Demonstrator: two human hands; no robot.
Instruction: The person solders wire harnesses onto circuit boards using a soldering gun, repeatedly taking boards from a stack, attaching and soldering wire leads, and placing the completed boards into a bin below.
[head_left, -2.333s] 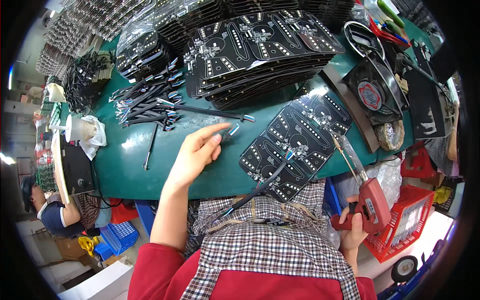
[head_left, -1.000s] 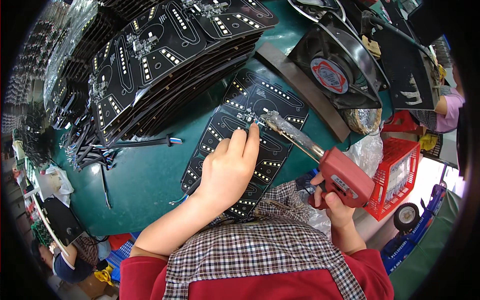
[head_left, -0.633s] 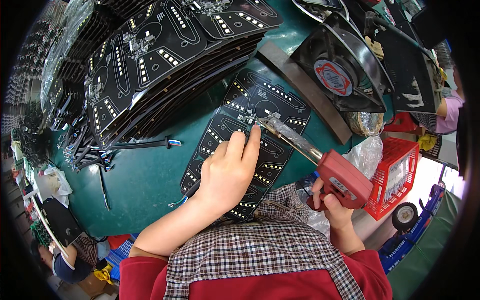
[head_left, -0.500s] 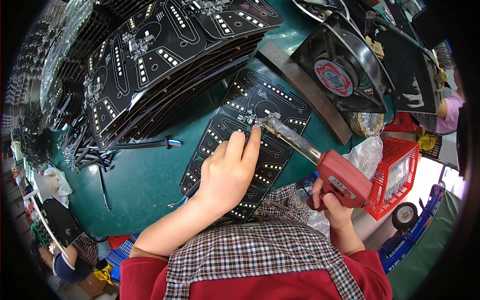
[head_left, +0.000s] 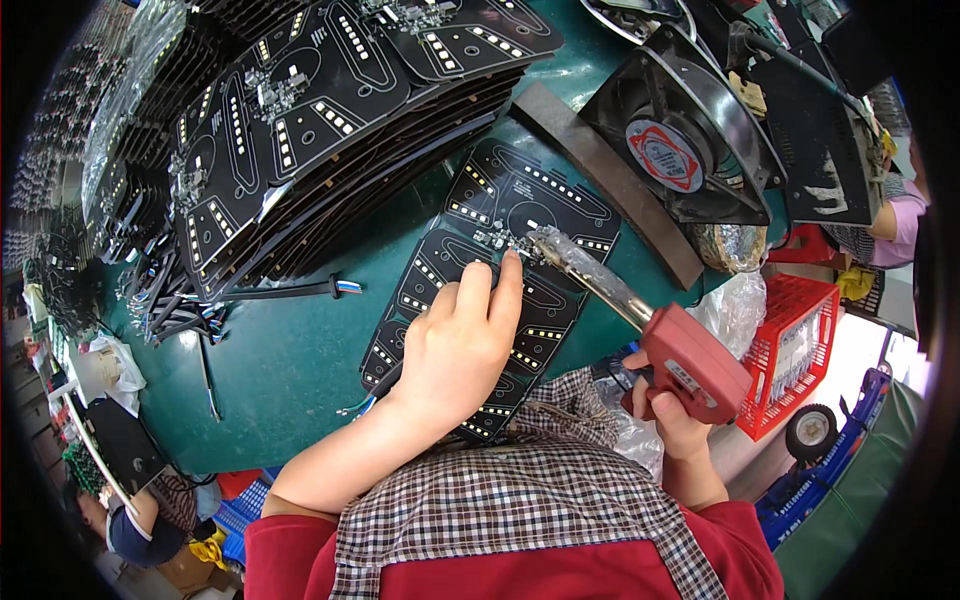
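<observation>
A black LED circuit board lies on the green bench in front of me. My left hand rests on it, fingers bent, index fingertip pressed near the small parts at the board's middle. A black cable with bare coloured wire ends comes out from beneath my left wrist; its other end seems pinned under my fingers, mostly hidden. My right hand is closed around the handle of a red soldering gun. The gun's metal barrel slants up-left, and its tip is over the board, just right of my left index finger.
Tall stacks of similar boards fill the far left. Loose black cables lie below them. A dark metal bar and a black fan stand right of the board. A red crate and a co-worker's arm are farther right.
My right hand and the soldering gun have shifted slightly right and down, drawing the tip a little away from my left fingertip. My left hand stays nearly still on the board.
</observation>
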